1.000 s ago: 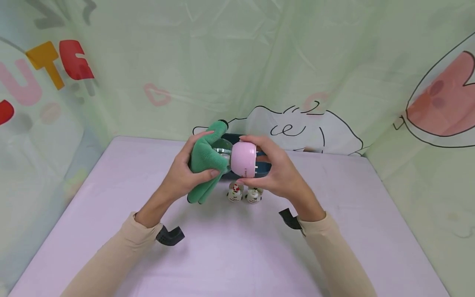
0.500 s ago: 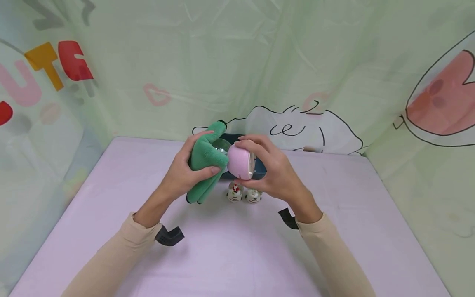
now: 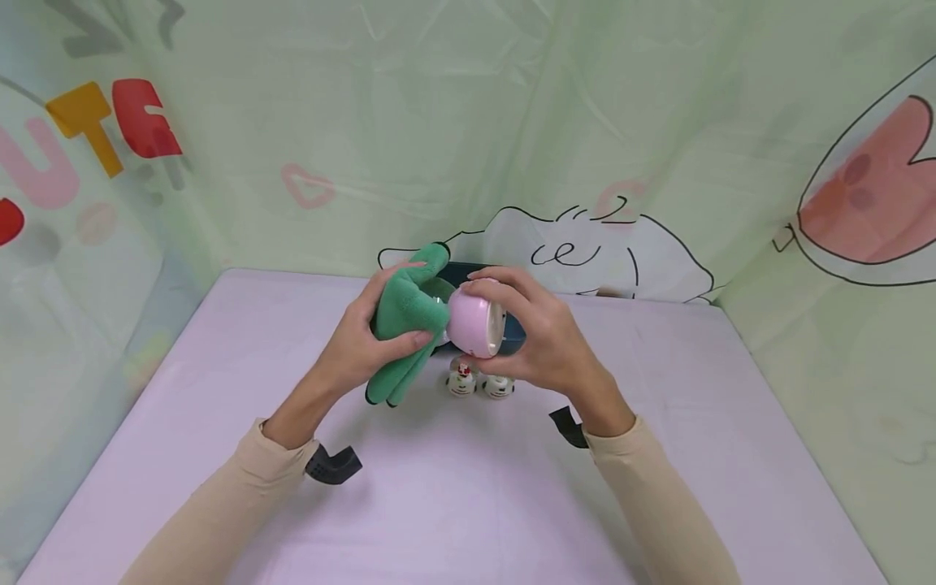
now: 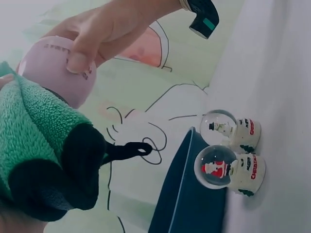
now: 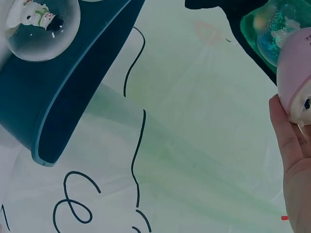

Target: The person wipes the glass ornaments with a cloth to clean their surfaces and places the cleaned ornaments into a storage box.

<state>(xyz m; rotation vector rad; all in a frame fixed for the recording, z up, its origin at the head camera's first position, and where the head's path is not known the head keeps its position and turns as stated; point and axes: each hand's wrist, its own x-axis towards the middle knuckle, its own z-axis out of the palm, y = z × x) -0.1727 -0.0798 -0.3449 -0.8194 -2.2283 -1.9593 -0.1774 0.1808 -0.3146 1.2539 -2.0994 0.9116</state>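
Note:
Above the table, my right hand [image 3: 548, 337] grips the pink base of a snow globe [image 3: 471, 323], which lies tilted on its side with its underside facing right. My left hand [image 3: 354, 349] holds a folded green cloth [image 3: 405, 305] with black trim against the globe's glass end. Most of the glass is hidden by the cloth in the head view. Glitter and a pale figure show inside the glass ball [image 5: 272, 36] in the right wrist view. A black hanging loop [image 4: 129, 151] sticks out from the cloth in the left wrist view.
Two small white-based snow globes, one with a Santa [image 4: 250, 172] and one with a snowman [image 4: 249, 133], stand side by side on the table. Right behind them is a dark blue bin [image 4: 194, 199]. A printed curtain [image 3: 468, 146] closes off the back.
The right hand has turned the pink base so its underside shows more, and its fingers have shifted over the top. The left hand keeps the cloth at the glass, nearly unmoved.

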